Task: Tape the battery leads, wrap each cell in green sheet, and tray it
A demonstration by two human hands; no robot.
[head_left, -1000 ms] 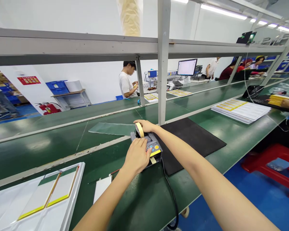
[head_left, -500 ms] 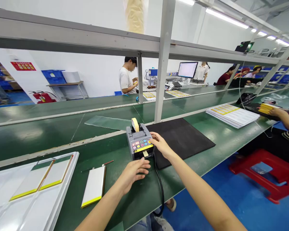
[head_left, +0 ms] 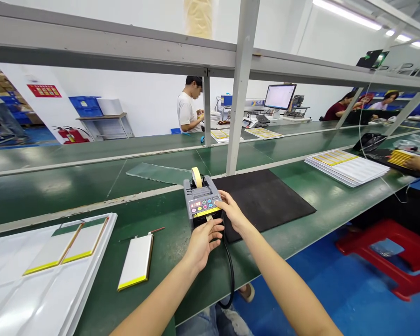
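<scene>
A grey tape dispenser (head_left: 203, 196) with a lit display, coloured buttons and a yellow tape roll (head_left: 196, 177) stands on the green bench. My left hand (head_left: 205, 240) is at its front slot, thumb and index finger closed on the short end of the tape strip (head_left: 209, 218); the other fingers are loosely curled. My right hand (head_left: 234, 213) grips the dispenser's right front corner, fingertips on the button panel. Left of the dispenser, a flat white battery cell (head_left: 136, 260) with a yellow edge and a red wire lies on the bench.
White trays (head_left: 98, 261) at the left hold more cells. A black mat (head_left: 266, 200) lies right of the dispenser, a stack of white sheets (head_left: 350, 170) beyond it. A metal post (head_left: 243, 93) rises behind. A co-worker's hand (head_left: 418, 163) is at far right, near a red stool (head_left: 399, 247).
My left hand has moved up to the dispenser's slot and closed on the tape end. My right hand stays at the dispenser's corner. The view has shifted slightly.
</scene>
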